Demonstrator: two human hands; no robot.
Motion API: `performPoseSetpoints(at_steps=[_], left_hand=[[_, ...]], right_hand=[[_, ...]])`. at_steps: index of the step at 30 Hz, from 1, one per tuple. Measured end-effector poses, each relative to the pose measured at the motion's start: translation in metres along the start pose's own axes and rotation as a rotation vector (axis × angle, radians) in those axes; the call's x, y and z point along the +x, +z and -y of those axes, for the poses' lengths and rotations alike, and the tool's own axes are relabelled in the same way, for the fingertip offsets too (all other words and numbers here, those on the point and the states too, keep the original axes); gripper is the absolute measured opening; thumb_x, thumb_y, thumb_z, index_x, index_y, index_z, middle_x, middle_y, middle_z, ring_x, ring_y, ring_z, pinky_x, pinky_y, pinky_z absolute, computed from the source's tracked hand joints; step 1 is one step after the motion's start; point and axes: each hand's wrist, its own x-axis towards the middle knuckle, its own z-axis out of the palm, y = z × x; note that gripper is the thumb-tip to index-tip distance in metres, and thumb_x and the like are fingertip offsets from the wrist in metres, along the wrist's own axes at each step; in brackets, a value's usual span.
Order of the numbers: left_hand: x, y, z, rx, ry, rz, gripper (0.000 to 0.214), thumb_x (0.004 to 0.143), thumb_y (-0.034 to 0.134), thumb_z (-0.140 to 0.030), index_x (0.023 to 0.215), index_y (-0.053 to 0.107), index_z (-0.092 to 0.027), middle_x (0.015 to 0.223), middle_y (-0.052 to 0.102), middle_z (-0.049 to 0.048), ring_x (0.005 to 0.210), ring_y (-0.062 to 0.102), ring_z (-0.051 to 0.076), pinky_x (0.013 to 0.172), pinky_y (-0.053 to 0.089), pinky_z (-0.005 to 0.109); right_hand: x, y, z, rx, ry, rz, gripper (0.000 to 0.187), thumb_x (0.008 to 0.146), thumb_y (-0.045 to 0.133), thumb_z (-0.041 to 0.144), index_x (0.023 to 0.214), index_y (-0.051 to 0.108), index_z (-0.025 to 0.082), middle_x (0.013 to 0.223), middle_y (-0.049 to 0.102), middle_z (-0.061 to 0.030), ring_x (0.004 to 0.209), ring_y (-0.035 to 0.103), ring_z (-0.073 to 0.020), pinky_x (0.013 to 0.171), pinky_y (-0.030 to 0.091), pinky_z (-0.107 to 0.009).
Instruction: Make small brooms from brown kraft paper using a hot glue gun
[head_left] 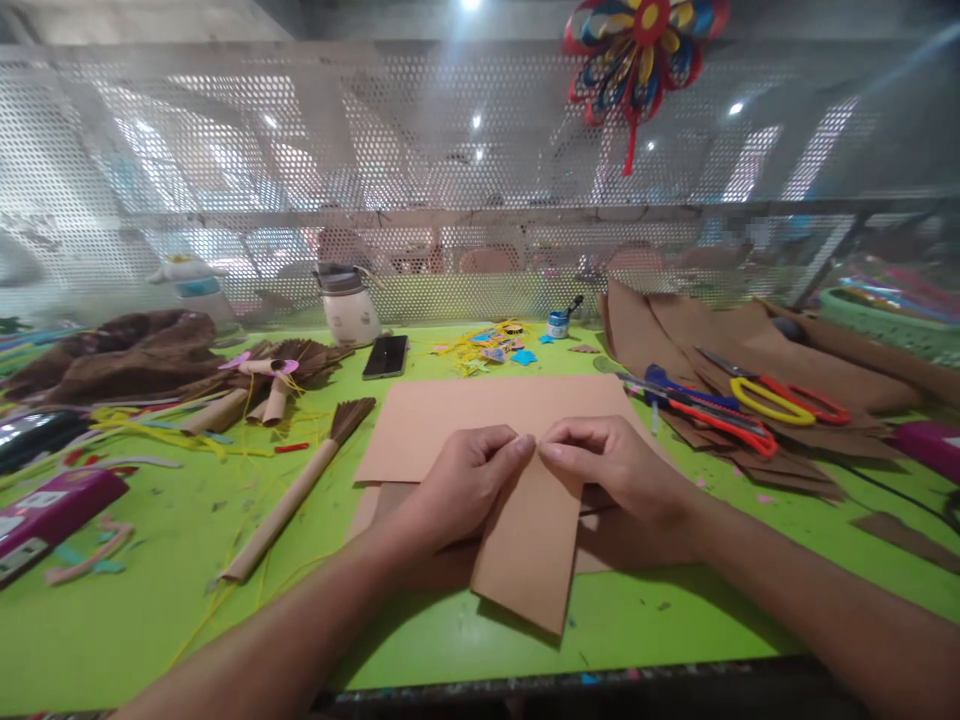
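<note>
The left hand (465, 480) and the right hand (609, 465) are meeting fingertip to fingertip. Each is curled narrow and pinching the top edge of a brown paper strip (529, 545). The strip is running from the fingertips back toward the person, tilted, with its lower corner lying over the green table (150, 600). Beneath and beyond both hands a larger brown sheet (487, 415) is lying flat, and another layer is showing under it beside the left wrist.

Near the left hand, on its left, a rolled paper tube (289, 500) with a fringed end is lying diagonally among yellow strands (150, 425). Farther left a pink box (52, 505) is sitting by the table's edge. Beyond the left hand, past the sheet, a phone (386, 356) is lying flat with its dark face up. A white jar (349, 305) is standing just beyond it.

Right of the right hand, the blue scissors (701, 408) are lying nearer and the yellow scissors (784, 400) farther off. Both are resting on a pile of brown paper (825, 370). Beyond the right hand a small blue paint pot (557, 323) is standing near the mesh screen (450, 150). A pinwheel (641, 45) is hanging high on that screen.
</note>
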Motion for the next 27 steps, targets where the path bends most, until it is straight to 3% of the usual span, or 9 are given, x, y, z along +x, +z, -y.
performPoseSetpoints(at_steps=[7,11,13,19,22,27], left_hand=[[0.003,0.005,0.003,0.012,-0.006,0.035,0.033,0.083,0.055,-0.046,0.071,0.059,-0.015,0.067,0.056,-0.0005,0.061,0.047,0.012,0.054,0.037,0.021],[0.002,0.006,0.006,-0.154,-0.167,0.182,0.033,0.083,0.057,-0.045,0.086,0.065,-0.014,0.078,0.066,0.0049,0.066,0.057,0.016,0.057,0.041,0.024],[0.002,0.006,0.007,-0.196,-0.219,0.199,0.033,0.080,0.060,-0.045,0.087,0.066,-0.013,0.079,0.068,0.0067,0.067,0.060,0.018,0.059,0.043,0.026],[0.000,0.003,0.005,-0.117,-0.197,0.208,0.033,0.080,0.061,-0.044,0.085,0.066,-0.012,0.079,0.069,0.0078,0.068,0.060,0.020,0.058,0.043,0.026],[-0.002,0.003,0.002,-0.094,-0.181,0.254,0.034,0.082,0.058,-0.045,0.088,0.065,-0.012,0.082,0.069,0.0080,0.070,0.061,0.020,0.059,0.043,0.026],[-0.004,0.004,-0.005,-0.108,-0.198,0.261,0.033,0.083,0.057,-0.045,0.085,0.063,-0.012,0.083,0.068,0.0075,0.072,0.061,0.019,0.061,0.044,0.026]], right_hand=[[0.000,-0.001,-0.001,-0.034,0.070,-0.106,0.029,0.075,0.067,0.043,0.067,0.063,0.015,0.061,0.054,0.0017,0.054,0.047,-0.0098,0.047,0.039,-0.021],[0.000,-0.002,-0.004,0.006,0.119,-0.224,0.030,0.072,0.069,0.045,0.068,0.061,0.017,0.061,0.053,0.0019,0.050,0.048,-0.0103,0.040,0.039,-0.021],[0.001,-0.004,-0.004,0.028,0.145,-0.255,0.030,0.071,0.069,0.046,0.070,0.060,0.018,0.061,0.054,0.0018,0.050,0.049,-0.0109,0.039,0.039,-0.021],[0.003,-0.009,0.002,0.092,0.101,-0.116,0.032,0.072,0.068,0.047,0.069,0.060,0.016,0.058,0.053,0.0021,0.049,0.047,-0.0094,0.040,0.036,-0.021],[0.003,-0.008,0.005,0.049,0.116,-0.114,0.036,0.072,0.068,0.050,0.070,0.062,0.015,0.056,0.053,0.0018,0.048,0.047,-0.0097,0.040,0.034,-0.020],[0.003,-0.005,0.008,-0.083,-0.014,-0.173,0.033,0.077,0.064,0.044,0.065,0.064,0.013,0.059,0.055,-0.0002,0.055,0.047,-0.0106,0.046,0.036,-0.021]])
